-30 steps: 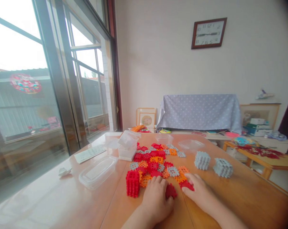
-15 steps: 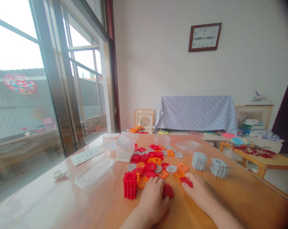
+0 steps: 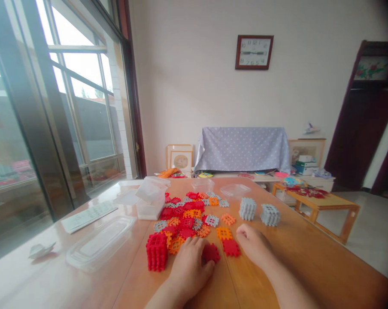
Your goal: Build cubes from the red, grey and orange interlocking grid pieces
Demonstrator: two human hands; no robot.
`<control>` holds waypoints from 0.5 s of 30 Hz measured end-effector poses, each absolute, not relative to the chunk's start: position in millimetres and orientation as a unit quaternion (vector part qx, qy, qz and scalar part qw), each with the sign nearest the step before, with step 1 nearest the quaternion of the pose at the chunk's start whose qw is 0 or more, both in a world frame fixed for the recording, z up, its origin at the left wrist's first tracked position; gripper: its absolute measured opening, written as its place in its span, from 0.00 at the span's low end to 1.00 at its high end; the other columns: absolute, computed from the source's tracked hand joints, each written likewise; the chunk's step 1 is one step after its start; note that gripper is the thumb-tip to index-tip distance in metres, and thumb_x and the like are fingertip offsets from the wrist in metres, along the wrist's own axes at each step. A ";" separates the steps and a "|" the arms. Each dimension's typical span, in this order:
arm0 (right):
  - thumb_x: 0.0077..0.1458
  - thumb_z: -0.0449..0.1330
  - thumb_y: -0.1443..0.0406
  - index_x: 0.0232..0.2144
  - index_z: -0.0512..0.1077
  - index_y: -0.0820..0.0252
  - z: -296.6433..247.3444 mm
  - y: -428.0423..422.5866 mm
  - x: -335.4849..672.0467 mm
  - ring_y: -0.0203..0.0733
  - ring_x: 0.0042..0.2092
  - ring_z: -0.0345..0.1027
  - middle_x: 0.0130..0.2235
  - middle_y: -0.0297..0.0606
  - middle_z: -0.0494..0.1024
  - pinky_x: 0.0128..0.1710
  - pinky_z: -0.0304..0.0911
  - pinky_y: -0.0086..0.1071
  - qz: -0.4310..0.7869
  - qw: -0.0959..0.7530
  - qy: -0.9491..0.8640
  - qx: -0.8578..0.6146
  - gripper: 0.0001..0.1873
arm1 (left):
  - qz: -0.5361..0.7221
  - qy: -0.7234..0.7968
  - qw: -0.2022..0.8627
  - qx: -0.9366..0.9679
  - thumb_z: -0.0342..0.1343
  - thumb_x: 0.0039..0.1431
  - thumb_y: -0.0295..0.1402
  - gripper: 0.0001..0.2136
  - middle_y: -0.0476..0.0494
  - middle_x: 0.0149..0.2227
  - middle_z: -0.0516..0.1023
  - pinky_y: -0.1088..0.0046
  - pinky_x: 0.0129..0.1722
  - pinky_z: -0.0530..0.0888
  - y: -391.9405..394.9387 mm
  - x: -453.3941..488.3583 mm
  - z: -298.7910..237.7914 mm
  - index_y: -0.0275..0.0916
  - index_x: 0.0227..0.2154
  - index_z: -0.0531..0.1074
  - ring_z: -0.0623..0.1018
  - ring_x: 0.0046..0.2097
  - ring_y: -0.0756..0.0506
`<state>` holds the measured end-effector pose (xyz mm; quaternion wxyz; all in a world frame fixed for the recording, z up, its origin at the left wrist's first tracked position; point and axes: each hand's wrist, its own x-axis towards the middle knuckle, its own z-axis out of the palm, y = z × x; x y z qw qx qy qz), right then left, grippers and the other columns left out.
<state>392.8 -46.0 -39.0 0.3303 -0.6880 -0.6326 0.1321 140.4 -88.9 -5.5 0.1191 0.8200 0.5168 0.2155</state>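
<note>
My left hand (image 3: 189, 266) rests on the table, its fingers and thumb bent around a red interlocking plastic tile (image 3: 212, 252) that sticks out on its right. My right hand (image 3: 253, 243) is closed beside an orange tile (image 3: 224, 233) and a red tile (image 3: 231, 247), which lie edge to edge; nothing shows in its curled fingers. To the left of my left hand stands a cube built of red tiles (image 3: 157, 253). A loose heap of red, orange and grey tiles (image 3: 187, 212) spreads beyond my hands.
Two grey tile cubes (image 3: 247, 209) (image 3: 270, 215) stand at the right. A clear plastic box (image 3: 150, 210), a clear lid (image 3: 100, 244), a printed sheet (image 3: 89, 216) and a crumpled scrap (image 3: 41, 251) lie on the left. Another clear lid (image 3: 235, 190) is at the back.
The view has turned to the right. My right hand has let go of the red tile and drawn slightly off to its right. My left hand keeps its place on its tile.
</note>
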 end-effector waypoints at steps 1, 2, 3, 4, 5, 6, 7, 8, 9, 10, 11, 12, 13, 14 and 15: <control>0.53 0.54 0.62 0.29 0.73 0.52 -39.3 -45.7 393.1 0.42 0.31 0.70 0.28 0.31 0.78 0.30 0.58 0.31 0.140 0.337 -0.635 -0.681 0.08 | 0.221 0.516 0.120 0.819 0.58 0.52 0.36 0.10 0.44 0.42 0.75 0.68 0.46 0.68 -89.0 139.8 -5.4 0.43 0.39 0.72 0.71 0.47 0.40; 0.53 0.54 0.62 0.31 0.74 0.51 -39.9 -45.5 393.0 0.42 0.32 0.71 0.30 0.31 0.79 0.32 0.60 0.31 0.148 0.347 -0.638 -0.672 0.08 | 0.226 0.516 0.120 0.817 0.58 0.52 0.36 0.11 0.44 0.42 0.75 0.68 0.46 0.68 -89.1 139.3 -5.4 0.44 0.39 0.72 0.71 0.47 0.40; 0.52 0.55 0.62 0.33 0.75 0.52 -40.8 -45.6 392.5 0.42 0.35 0.71 0.32 0.32 0.79 0.34 0.62 0.32 0.156 0.358 -0.642 -0.659 0.09 | 0.231 0.516 0.121 0.816 0.58 0.51 0.36 0.12 0.44 0.42 0.75 0.68 0.46 0.68 -89.2 138.9 -5.5 0.44 0.40 0.72 0.71 0.47 0.40; 0.51 0.56 0.61 0.36 0.75 0.52 -41.8 -46.3 391.6 0.43 0.38 0.72 0.36 0.34 0.80 0.37 0.64 0.33 0.166 0.369 -0.649 -0.645 0.10 | 0.234 0.516 0.122 0.815 0.58 0.51 0.36 0.12 0.44 0.42 0.75 0.68 0.46 0.68 -89.2 138.7 -5.6 0.44 0.40 0.72 0.71 0.47 0.40; 0.50 0.58 0.61 0.40 0.75 0.52 -42.7 -47.7 390.7 0.45 0.41 0.73 0.40 0.36 0.80 0.41 0.65 0.34 0.177 0.376 -0.657 -0.629 0.13 | 0.235 0.515 0.121 0.815 0.58 0.51 0.35 0.12 0.44 0.42 0.75 0.67 0.46 0.68 -89.1 138.6 -5.8 0.44 0.40 0.72 0.71 0.47 0.40; 0.49 0.60 0.60 0.43 0.74 0.52 -43.5 -49.6 389.9 0.46 0.45 0.72 0.43 0.37 0.79 0.44 0.65 0.35 0.189 0.379 -0.668 -0.612 0.17 | 0.235 0.515 0.118 0.816 0.58 0.51 0.34 0.12 0.43 0.42 0.75 0.67 0.46 0.68 -89.0 138.5 -6.1 0.43 0.40 0.72 0.71 0.47 0.40; 0.48 0.62 0.60 0.46 0.73 0.53 -44.1 -51.8 389.3 0.48 0.48 0.72 0.47 0.39 0.78 0.48 0.65 0.37 0.201 0.374 -0.681 -0.596 0.21 | 0.235 0.514 0.115 0.817 0.57 0.51 0.33 0.11 0.43 0.41 0.75 0.67 0.46 0.67 -88.8 138.6 -6.5 0.43 0.39 0.71 0.71 0.46 0.40; 0.46 0.63 0.60 0.49 0.72 0.53 -44.7 -54.2 389.0 0.49 0.51 0.70 0.49 0.41 0.77 0.51 0.64 0.38 0.208 0.363 -0.697 -0.583 0.25 | 0.235 0.514 0.113 0.817 0.57 0.50 0.32 0.11 0.44 0.41 0.75 0.66 0.47 0.67 -88.7 138.6 -7.0 0.43 0.39 0.71 0.71 0.46 0.40; 0.45 0.65 0.60 0.51 0.71 0.52 -45.2 -56.2 389.1 0.50 0.53 0.69 0.51 0.41 0.76 0.53 0.63 0.40 0.211 0.349 -0.711 -0.573 0.29 | 0.235 0.515 0.112 0.817 0.56 0.50 0.31 0.11 0.44 0.40 0.75 0.66 0.47 0.67 -88.5 138.7 -7.5 0.43 0.38 0.71 0.71 0.46 0.40; 0.44 0.66 0.60 0.53 0.70 0.52 -45.9 -57.7 389.4 0.51 0.55 0.68 0.52 0.41 0.75 0.55 0.62 0.41 0.209 0.335 -0.724 -0.566 0.31 | 0.235 0.516 0.112 0.816 0.56 0.50 0.30 0.11 0.44 0.40 0.75 0.65 0.48 0.66 -88.4 138.7 -8.2 0.44 0.38 0.71 0.71 0.45 0.40; 0.43 0.66 0.60 0.54 0.69 0.51 -46.7 -58.4 389.9 0.51 0.56 0.67 0.53 0.41 0.75 0.56 0.62 0.41 0.202 0.325 -0.733 -0.563 0.33 | 0.236 0.517 0.113 0.815 0.56 0.50 0.30 0.11 0.45 0.40 0.75 0.65 0.49 0.66 -88.2 138.6 -9.0 0.44 0.38 0.71 0.71 0.45 0.40; 0.43 0.66 0.60 0.54 0.69 0.51 -47.6 -58.3 390.2 0.51 0.56 0.67 0.53 0.41 0.75 0.56 0.62 0.41 0.191 0.319 -0.736 -0.566 0.33 | 0.238 0.516 0.114 0.815 0.55 0.50 0.30 0.11 0.45 0.39 0.75 0.64 0.50 0.66 -87.9 138.5 -10.0 0.44 0.39 0.71 0.71 0.45 0.40; 0.44 0.66 0.61 0.55 0.69 0.51 -48.5 -57.6 390.3 0.51 0.55 0.68 0.52 0.42 0.75 0.55 0.62 0.41 0.180 0.317 -0.733 -0.575 0.32 | 0.240 0.515 0.114 0.815 0.55 0.50 0.30 0.11 0.45 0.39 0.75 0.64 0.50 0.65 -87.6 138.4 -11.0 0.44 0.39 0.71 0.72 0.45 0.41; 0.45 0.65 0.61 0.54 0.69 0.52 -49.3 -56.5 390.1 0.50 0.54 0.69 0.51 0.42 0.75 0.54 0.63 0.40 0.169 0.319 -0.725 -0.587 0.31 | 0.242 0.514 0.112 0.815 0.55 0.50 0.29 0.11 0.45 0.39 0.75 0.64 0.51 0.65 -87.2 138.2 -12.0 0.44 0.39 0.71 0.72 0.45 0.41; 0.45 0.65 0.61 0.53 0.70 0.52 -49.9 -55.2 389.6 0.50 0.52 0.70 0.50 0.42 0.76 0.52 0.64 0.40 0.158 0.326 -0.712 -0.602 0.30 | 0.244 0.513 0.111 0.816 0.55 0.50 0.29 0.11 0.45 0.39 0.75 0.64 0.52 0.65 -86.7 138.1 -12.9 0.44 0.38 0.70 0.72 0.45 0.41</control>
